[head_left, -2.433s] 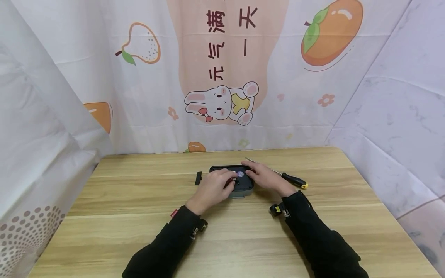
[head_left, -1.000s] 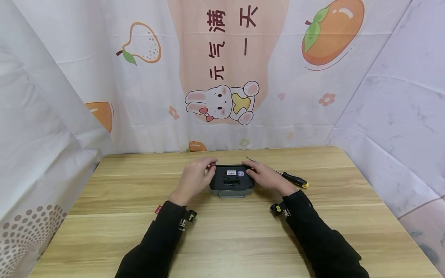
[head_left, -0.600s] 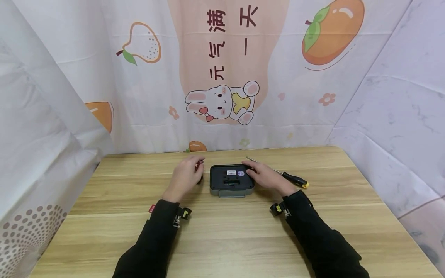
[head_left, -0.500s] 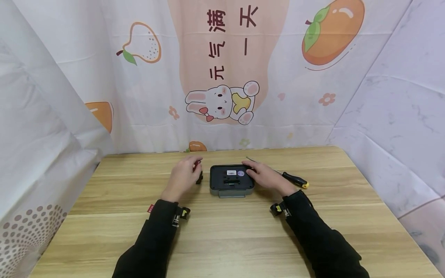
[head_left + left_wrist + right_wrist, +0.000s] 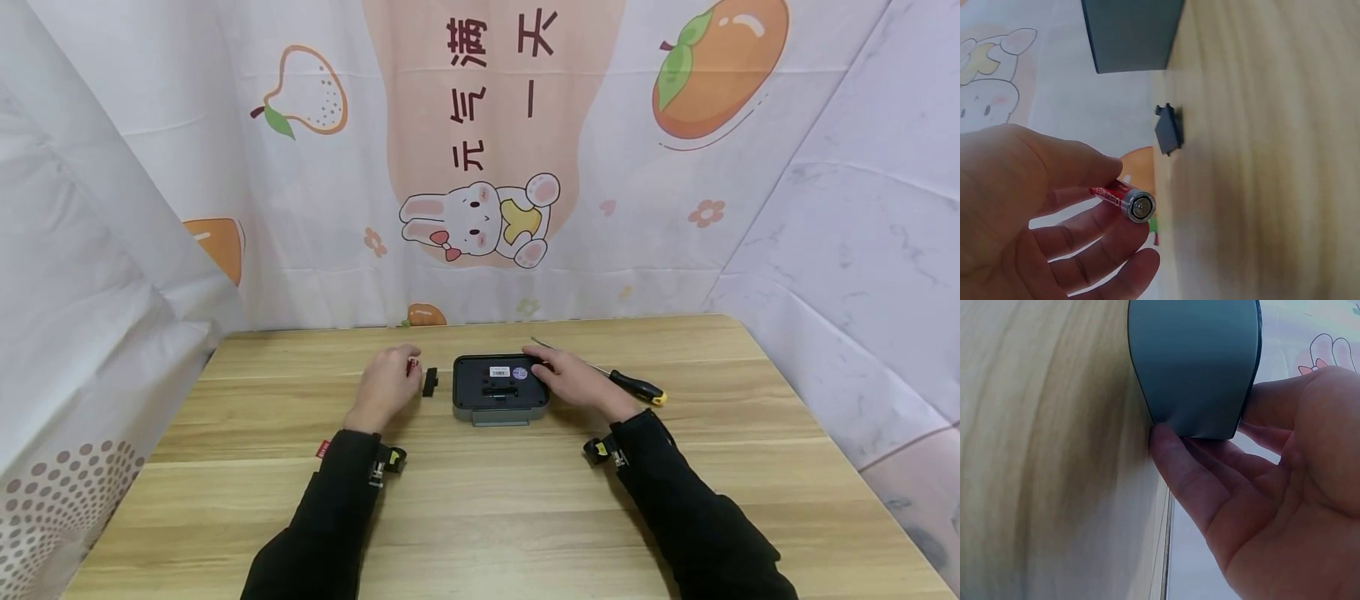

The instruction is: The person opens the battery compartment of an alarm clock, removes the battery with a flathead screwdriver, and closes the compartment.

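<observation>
My left hand (image 5: pixel 384 385) holds a red battery (image 5: pixel 1124 200) between thumb and fingers, its metal end facing out in the left wrist view. Just right of that hand, a small black battery cover (image 5: pixel 430 382) lies on the table. Beyond it sits a dark grey, rounded box-shaped device (image 5: pixel 472 392), back side up, with two stickers and a narrow dark slot in its back. Gripping this device at its far right corner is my right hand (image 5: pixel 573 383); in the right wrist view its thumb and fingers lie around the end of the grey casing (image 5: pixel 1197 369).
A screwdriver (image 5: pixel 636 388) with a black and yellow handle lies behind and right of the right hand. The wooden table (image 5: pixel 495 517) ends at a printed curtain (image 5: pixel 315 208) at the back.
My left hand has moved left from over the device, past the black cover, carrying the battery, and lowered slightly toward me. The right hand and the device stay in place.
</observation>
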`<state>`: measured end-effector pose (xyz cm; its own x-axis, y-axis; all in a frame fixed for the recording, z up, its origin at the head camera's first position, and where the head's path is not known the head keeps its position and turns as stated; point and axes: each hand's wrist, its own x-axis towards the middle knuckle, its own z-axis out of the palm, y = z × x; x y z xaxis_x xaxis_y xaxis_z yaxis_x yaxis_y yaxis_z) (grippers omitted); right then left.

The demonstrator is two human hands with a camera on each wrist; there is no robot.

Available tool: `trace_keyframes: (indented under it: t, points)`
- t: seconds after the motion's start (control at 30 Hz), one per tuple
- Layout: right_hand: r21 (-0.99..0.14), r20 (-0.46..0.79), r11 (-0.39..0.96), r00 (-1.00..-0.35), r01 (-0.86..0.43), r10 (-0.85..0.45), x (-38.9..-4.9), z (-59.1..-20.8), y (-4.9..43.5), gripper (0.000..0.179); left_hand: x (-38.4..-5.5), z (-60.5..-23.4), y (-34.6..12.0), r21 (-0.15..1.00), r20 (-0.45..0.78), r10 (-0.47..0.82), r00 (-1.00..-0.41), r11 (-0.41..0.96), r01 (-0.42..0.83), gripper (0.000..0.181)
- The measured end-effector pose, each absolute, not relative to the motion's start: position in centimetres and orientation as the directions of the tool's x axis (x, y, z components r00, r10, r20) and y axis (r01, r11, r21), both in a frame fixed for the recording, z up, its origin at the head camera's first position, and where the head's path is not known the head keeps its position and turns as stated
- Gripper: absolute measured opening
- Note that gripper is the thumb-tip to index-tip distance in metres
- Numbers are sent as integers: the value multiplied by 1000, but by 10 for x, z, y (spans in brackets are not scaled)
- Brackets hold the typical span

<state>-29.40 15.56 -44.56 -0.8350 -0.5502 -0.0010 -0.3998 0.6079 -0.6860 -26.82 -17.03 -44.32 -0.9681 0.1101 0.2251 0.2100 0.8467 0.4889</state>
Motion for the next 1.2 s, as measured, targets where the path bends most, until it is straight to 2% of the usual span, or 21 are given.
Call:
trace_keyframes:
  t: [0.7,1.2]
  points:
    - [-681,-8,616,-838,-395,-546,-295,-446,156,47,-268,-451,-173,439,149,60,-987,890,121,24]
    - [-682,-3,609,-832,-404,-555,-294,-445,156,46,-267,-449,-175,405,72,61,-995,910,86,30]
